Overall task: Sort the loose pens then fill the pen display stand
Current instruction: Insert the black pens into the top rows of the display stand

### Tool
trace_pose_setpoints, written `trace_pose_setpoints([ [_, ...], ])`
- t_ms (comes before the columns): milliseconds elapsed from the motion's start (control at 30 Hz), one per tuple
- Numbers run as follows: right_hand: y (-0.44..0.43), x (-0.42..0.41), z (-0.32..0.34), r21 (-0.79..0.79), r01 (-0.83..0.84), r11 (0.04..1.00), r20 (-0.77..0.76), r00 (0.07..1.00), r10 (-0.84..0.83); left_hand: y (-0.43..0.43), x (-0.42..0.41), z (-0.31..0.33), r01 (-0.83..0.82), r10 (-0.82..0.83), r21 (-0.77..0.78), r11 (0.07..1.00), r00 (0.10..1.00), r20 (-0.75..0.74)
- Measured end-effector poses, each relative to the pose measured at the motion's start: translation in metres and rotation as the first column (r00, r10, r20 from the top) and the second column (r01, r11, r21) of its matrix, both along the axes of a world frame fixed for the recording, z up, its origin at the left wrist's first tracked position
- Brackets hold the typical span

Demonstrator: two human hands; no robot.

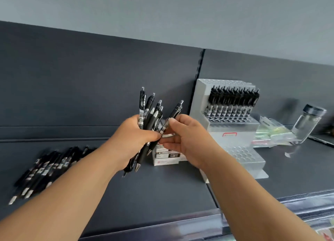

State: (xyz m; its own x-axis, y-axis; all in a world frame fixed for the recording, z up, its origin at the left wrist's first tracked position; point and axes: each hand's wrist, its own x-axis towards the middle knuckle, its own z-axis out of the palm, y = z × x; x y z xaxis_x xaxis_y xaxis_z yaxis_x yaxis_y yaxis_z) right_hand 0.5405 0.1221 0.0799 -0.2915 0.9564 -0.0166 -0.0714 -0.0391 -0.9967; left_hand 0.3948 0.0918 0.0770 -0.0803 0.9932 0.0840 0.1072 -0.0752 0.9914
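My left hand (132, 139) grips a bundle of several black pens (151, 114), clicker ends up and tips down, above the dark shelf (162, 186). My right hand (186, 141) pinches one black pen (174, 114) at the right side of that bundle. The clear tiered pen display stand (240, 126) sits on the shelf to the right; its upper tier holds a row of black pens (233, 101), and its lower front tier (244, 154) shows bare holes. A loose heap of black pens (45, 168) lies on the shelf at the far left.
Small white boxes (166, 156) are stacked behind my hands, beside the stand. Clear packets (271, 134) and a glass jar with a black lid (307, 125) sit right of the stand. A dark back panel (90, 87) rises behind; the shelf's front rail (180, 224) runs below.
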Motion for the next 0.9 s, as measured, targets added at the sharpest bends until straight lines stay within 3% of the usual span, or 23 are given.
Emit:
trace_pose_setpoints([
  [267,0.051,0.159,0.012,0.095,-0.003,0.995,-0.031,1.000,0.005,0.031,0.157,0.005,-0.028,0.028,-0.005,1.000,1.000,0.015],
  [433,0.081,0.220,0.028,0.135,0.000,0.991,-0.074,0.997,0.010,0.051,0.218,0.011,-0.090,0.090,-0.012,0.996,0.991,0.101],
  [633,0.103,0.246,0.062,0.327,0.120,0.937,-0.018,0.992,-0.121,0.058,0.234,0.027,-0.200,0.222,-0.101,0.975,0.922,0.318],
  [900,0.104,0.207,0.061,0.454,0.135,0.881,0.060,0.982,-0.182,0.060,0.200,0.030,-0.273,0.296,-0.117,0.955,0.906,0.303],
])
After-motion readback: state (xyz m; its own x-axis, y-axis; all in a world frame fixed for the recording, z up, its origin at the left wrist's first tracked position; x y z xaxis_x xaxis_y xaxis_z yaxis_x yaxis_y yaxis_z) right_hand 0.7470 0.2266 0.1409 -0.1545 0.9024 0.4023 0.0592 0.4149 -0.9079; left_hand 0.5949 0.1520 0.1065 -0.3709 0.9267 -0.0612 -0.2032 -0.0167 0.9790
